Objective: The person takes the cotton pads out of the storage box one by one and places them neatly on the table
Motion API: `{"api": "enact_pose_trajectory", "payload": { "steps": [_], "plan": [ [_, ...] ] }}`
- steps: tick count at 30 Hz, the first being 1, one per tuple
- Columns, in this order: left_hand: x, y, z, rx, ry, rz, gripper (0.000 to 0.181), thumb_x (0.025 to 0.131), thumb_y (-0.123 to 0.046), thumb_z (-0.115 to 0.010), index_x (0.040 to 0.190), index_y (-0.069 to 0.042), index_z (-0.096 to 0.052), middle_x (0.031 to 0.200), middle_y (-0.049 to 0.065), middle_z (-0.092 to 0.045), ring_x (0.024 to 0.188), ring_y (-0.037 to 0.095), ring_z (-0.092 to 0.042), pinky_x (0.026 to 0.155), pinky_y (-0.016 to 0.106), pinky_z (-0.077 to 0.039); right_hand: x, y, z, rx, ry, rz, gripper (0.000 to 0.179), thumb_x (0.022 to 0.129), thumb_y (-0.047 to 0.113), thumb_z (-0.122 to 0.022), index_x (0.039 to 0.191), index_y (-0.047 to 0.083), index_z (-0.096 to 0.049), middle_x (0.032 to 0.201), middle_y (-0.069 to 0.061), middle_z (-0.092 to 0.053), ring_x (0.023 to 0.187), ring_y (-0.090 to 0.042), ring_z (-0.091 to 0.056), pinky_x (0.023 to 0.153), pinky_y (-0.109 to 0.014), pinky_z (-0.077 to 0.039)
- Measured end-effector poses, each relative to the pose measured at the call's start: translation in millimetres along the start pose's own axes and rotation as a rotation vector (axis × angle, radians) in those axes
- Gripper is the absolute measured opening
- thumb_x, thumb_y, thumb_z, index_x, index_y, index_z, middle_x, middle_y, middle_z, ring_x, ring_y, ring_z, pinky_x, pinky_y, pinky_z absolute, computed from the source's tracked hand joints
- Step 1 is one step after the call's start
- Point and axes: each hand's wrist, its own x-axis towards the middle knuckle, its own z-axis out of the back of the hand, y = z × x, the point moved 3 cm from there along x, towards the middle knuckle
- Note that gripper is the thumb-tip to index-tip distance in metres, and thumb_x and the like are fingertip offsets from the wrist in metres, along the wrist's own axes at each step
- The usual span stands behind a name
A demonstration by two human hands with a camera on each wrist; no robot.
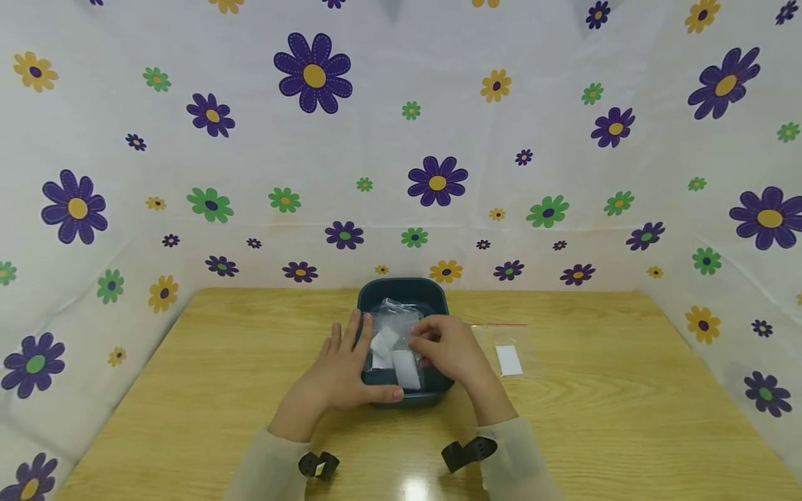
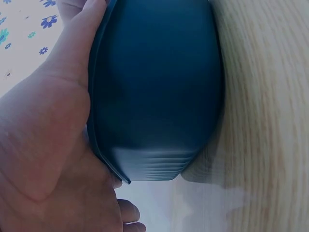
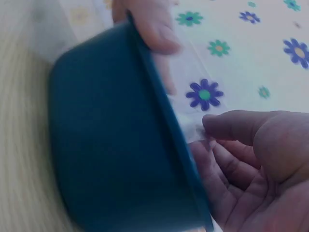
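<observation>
A dark blue plastic basin (image 1: 432, 296) stands on the table, holding several clear plastic bags (image 1: 401, 321) with white pieces (image 1: 407, 370) inside them. My left hand (image 1: 341, 372) rests along the basin's left and near rim, fingers straight and thumb spread; the left wrist view shows the palm (image 2: 53, 121) against the rim. Over the right side of the basin, my right hand (image 1: 454, 348) pinches the edge of a clear bag between thumb and fingers. In the right wrist view, whitish plastic (image 3: 193, 128) shows at those fingertips, partly hidden by the basin wall (image 3: 111, 130).
To the right of the basin, a flat clear zip bag (image 1: 529, 351) with a red seal line lies on the wooden table (image 1: 601, 417), a white rectangle (image 1: 509, 360) in it. A flower-printed white cloth (image 1: 376, 153) hangs behind and at both sides.
</observation>
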Motion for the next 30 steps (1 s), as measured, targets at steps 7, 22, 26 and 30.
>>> {"api": "enact_pose_trajectory", "payload": {
  "steps": [7,22,26,30],
  "plan": [
    [1.3,-0.9,-3.2,-0.005,0.016,0.011,0.134,0.070,-0.083,-0.066,0.161,-0.010,0.001,0.167,0.018,0.009,0.147,0.055,0.003,0.117,0.067,-0.013,-1.0,-8,21,0.140,-0.100,-0.014,0.013,0.091,0.012,-0.073,0.103,0.010,-0.075,0.087,-0.005,-0.073,0.069,-0.018,-0.066,0.066,-0.032,-0.060],
    [2.6,0.1,2.7,-0.004,0.009,0.013,0.134,0.070,-0.082,-0.067,0.161,-0.009,0.000,0.167,0.017,0.008,0.148,0.054,0.004,0.116,0.067,-0.015,-1.4,-9,33,0.405,-0.048,-0.036,0.022,0.094,0.011,-0.069,0.115,0.002,-0.070,0.101,-0.012,-0.074,0.081,-0.019,-0.069,0.071,-0.032,-0.061],
    [1.6,1.2,0.2,-0.016,0.018,0.018,0.136,0.068,-0.084,-0.065,0.161,-0.010,0.002,0.167,0.016,0.010,0.148,0.053,0.005,0.117,0.067,-0.014,-7.1,-9,40,0.356,-0.055,-0.049,0.021,0.094,0.011,-0.069,0.113,0.003,-0.071,0.098,-0.012,-0.074,0.079,-0.019,-0.069,0.071,-0.032,-0.061],
    [-0.7,2.0,-0.2,-0.022,0.010,0.010,0.137,0.068,-0.085,-0.065,0.161,-0.009,0.002,0.167,0.017,0.010,0.148,0.054,0.006,0.116,0.068,-0.014,-17.7,0,53,0.060,-0.120,-0.038,0.020,0.093,0.013,-0.070,0.111,0.006,-0.073,0.085,-0.008,-0.073,0.069,-0.016,-0.067,0.064,-0.029,-0.058]
  ]
}}
